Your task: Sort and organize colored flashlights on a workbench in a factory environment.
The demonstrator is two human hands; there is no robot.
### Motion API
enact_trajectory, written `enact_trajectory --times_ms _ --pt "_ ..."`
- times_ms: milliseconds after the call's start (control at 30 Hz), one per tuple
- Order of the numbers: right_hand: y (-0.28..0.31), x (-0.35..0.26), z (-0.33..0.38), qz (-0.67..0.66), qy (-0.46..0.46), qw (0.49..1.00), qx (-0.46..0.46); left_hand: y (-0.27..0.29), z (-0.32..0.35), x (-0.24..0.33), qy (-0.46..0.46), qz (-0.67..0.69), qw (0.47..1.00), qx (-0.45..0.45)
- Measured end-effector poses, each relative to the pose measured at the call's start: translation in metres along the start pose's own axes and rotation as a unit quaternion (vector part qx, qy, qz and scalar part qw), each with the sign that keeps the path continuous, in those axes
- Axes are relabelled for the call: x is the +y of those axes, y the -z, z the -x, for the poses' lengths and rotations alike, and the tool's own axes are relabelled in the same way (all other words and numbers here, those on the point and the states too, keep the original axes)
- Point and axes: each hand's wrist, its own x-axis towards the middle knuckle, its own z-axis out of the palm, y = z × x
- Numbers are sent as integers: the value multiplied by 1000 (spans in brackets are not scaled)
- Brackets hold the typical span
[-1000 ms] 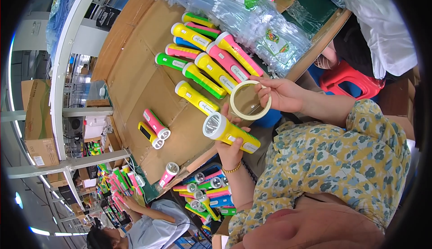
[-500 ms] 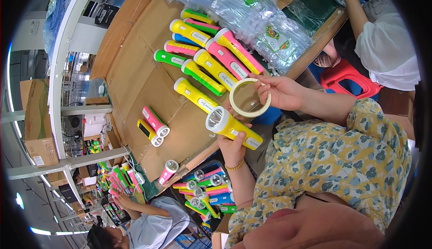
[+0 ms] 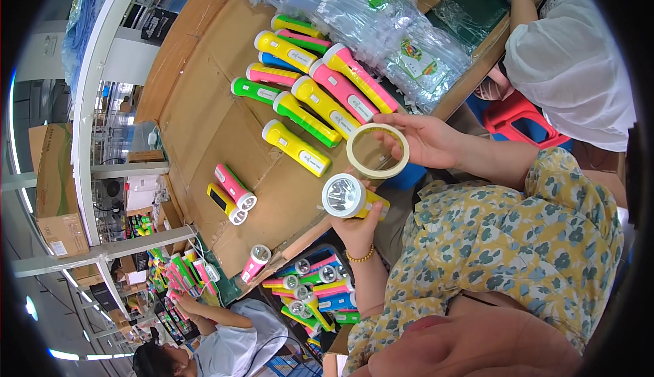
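A yellow flashlight [image 3: 343,196] with a white rim is in my left hand [image 3: 356,232], its round lens tilted up. The fingers wrap its body, and part of them is hidden behind it. A small clear tab, perhaps tape, sticks out beside the rim. My right hand [image 3: 434,142] holds a cream-coloured roll of tape [image 3: 374,172] by its far side, some fingers showing through the ring. The roll hangs just above the flashlight. Nearest on the table lies another yellow flashlight [image 3: 296,148], beside a group of yellow, green and pink flashlights [image 3: 325,104].
Cardboard [image 3: 204,125] covers the table. Clear plastic bags [image 3: 381,19] are piled at its far side. Two small flashlights [image 3: 235,187] lie to the left, and a pink one [image 3: 256,262] stands near the edge. A crate [image 3: 269,278] holds several flashlights. Co-workers sit on both sides.
The flashlight in my left hand has turned so its lens faces up more. The roll stays close by while my right fingers shift on it. The co-worker's white sleeve has moved left.
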Motion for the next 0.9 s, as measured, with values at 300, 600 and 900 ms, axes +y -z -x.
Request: enact_trajectory --times_ms 300,600,900 --pt "-24 11 21 807 274 523 2 -5 4 16 -4 116 993 -28" --pt "-42 25 20 726 116 666 -126 -18 10 26 11 67 997 -23" --pt "-41 17 18 628 25 769 -118 -16 15 39 -16 34 998 -47"
